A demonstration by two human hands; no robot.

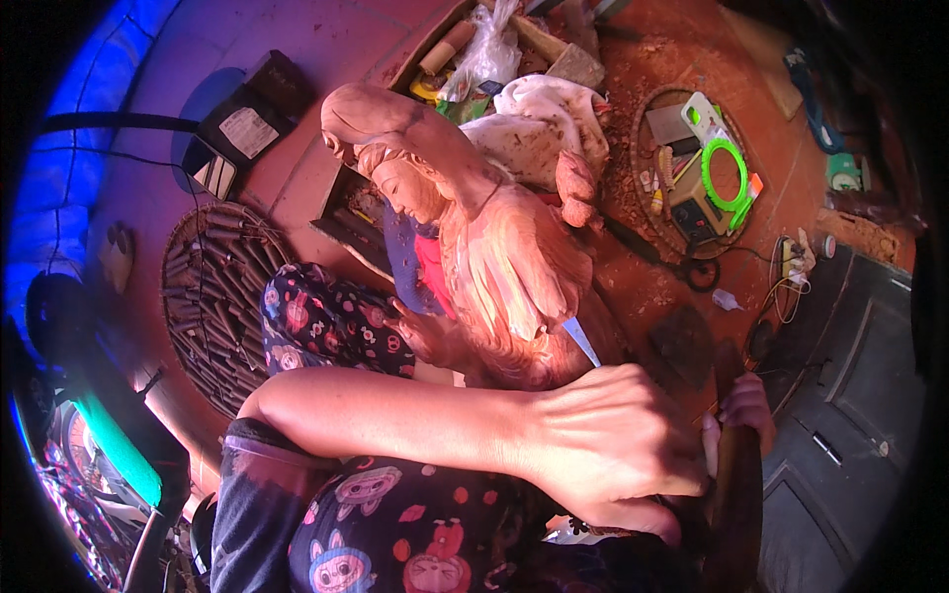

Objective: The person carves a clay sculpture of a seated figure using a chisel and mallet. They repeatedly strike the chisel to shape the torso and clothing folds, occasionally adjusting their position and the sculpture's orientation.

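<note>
A reddish-brown wooden statue (509, 247), carved as a hooded figure with draped robes, leans in front of my patterned trouser legs. My left hand (618, 450) is closed around a chisel (581, 341). Only the chisel's pale blade shows, its tip against the edge of the carved drapery; the fist hides the handle. Farther right, my right hand (748, 407) has its fingers wrapped round a long, dark wooden piece (736, 484), possibly a mallet. That piece stands close beside my left fist, and I cannot tell whether they touch.
A round woven tray (180, 237) full of slim carving tools lies at the left. Behind the statue are a box with a plastic bag (486, 54) and a stained white cloth (554, 124). Another round tray (643, 148) holds a green ring (727, 183). A dark panelled door (850, 395) lies lower right.
</note>
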